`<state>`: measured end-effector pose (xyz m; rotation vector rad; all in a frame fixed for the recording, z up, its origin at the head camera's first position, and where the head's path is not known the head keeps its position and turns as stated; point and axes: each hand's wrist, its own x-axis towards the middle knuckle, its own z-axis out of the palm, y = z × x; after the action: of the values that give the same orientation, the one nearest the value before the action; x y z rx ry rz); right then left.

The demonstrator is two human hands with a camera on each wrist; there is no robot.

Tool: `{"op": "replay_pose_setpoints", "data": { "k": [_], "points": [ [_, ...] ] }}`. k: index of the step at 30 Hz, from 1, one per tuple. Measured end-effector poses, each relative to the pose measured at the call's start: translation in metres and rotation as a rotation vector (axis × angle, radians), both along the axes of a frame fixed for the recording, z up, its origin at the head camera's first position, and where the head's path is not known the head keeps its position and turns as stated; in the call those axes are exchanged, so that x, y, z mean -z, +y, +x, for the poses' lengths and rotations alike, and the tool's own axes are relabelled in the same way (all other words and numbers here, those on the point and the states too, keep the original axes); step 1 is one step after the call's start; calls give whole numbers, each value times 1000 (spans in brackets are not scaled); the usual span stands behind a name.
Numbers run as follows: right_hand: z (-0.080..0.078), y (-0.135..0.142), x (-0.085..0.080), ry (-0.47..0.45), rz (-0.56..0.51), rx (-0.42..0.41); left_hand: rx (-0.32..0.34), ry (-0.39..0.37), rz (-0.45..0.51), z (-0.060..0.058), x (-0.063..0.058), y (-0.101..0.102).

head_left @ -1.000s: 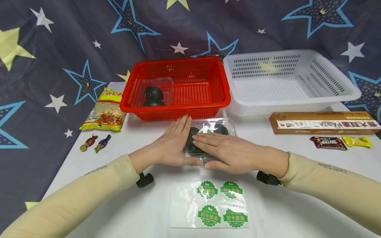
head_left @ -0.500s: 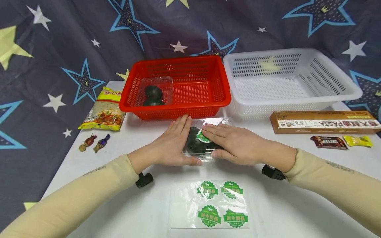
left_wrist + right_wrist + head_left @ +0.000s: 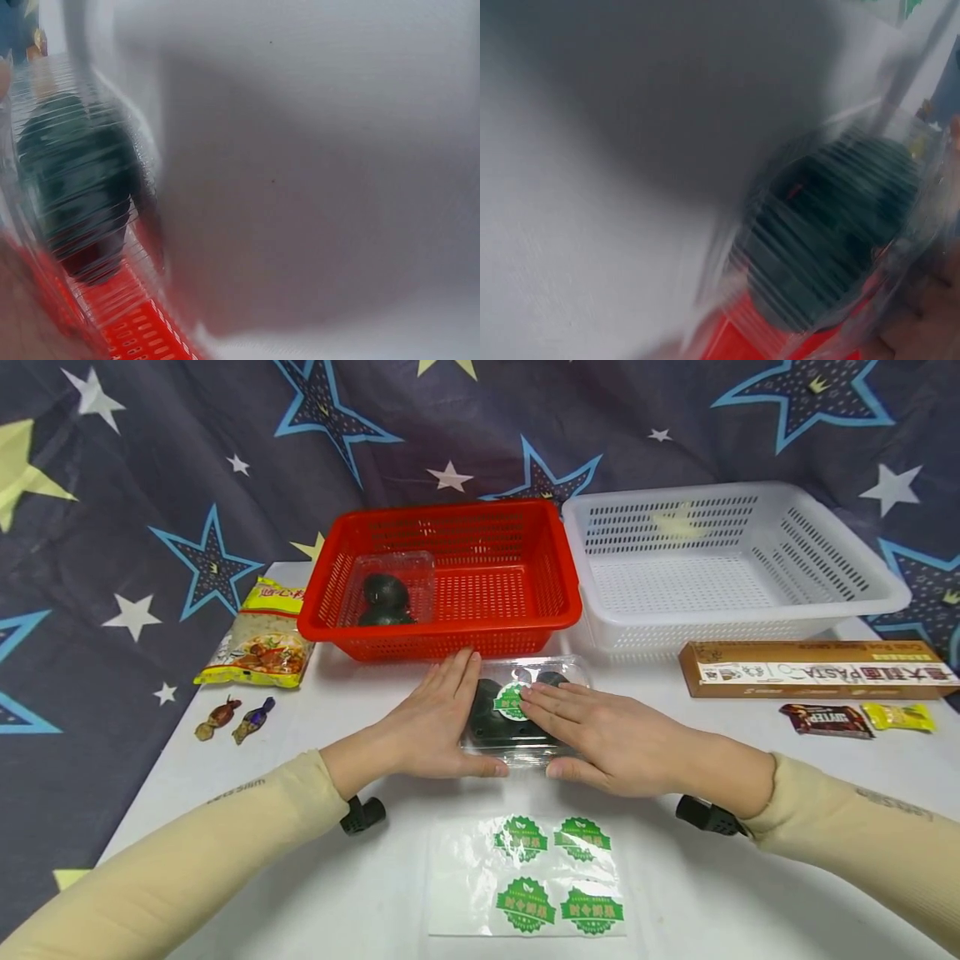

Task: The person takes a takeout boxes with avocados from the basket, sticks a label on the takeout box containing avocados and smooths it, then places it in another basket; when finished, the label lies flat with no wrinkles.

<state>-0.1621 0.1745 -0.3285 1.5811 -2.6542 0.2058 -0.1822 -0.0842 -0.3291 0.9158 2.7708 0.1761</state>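
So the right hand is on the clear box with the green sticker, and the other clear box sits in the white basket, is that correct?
Not quite: the other clear box sits in the red basket, as the head view shows. The right hand is on the clear box with the green sticker.

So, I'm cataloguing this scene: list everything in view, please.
red basket: 1, red, back centre
white basket: 1, white, back right
clear boxes: 2, transparent, centre and in red basket
fruit: count unclear, dark green, in boxes
round sticker: 1, green and white, on nearer box
sticker sheet: 1, white and green, front
food bag: 1, yellow and clear, left
sweets: 2, reddish and purple, left
long box: 1, brown, right
bars: 2, brown and yellow, right
table: 1, white, underneath
backdrop: 1, dark, behind
wrist cameras: 2, black, lower middle
sleeves: 2, cream, lower corners
left hand: 1, at nearer box's left
right hand: 1, on nearer box's right
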Motion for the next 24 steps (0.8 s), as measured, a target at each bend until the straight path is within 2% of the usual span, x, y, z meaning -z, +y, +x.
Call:
{"op": "replay_pose_setpoints", "data": {
  "k": [5,10,18,24],
  "points": [
    [3,-6,-3,-31,-34,-42,-3,-9,7,0,-1,-1],
    [1,-19,-4,-68,-13,-57,12,-20,12,0,0,-1],
    [-9,-38,-5,-35,70,34,26,-8,7,-1,1,-2],
    [-12,-31,-5,-8,82,108,3,24,-30,0,0,0]
  ]
}}
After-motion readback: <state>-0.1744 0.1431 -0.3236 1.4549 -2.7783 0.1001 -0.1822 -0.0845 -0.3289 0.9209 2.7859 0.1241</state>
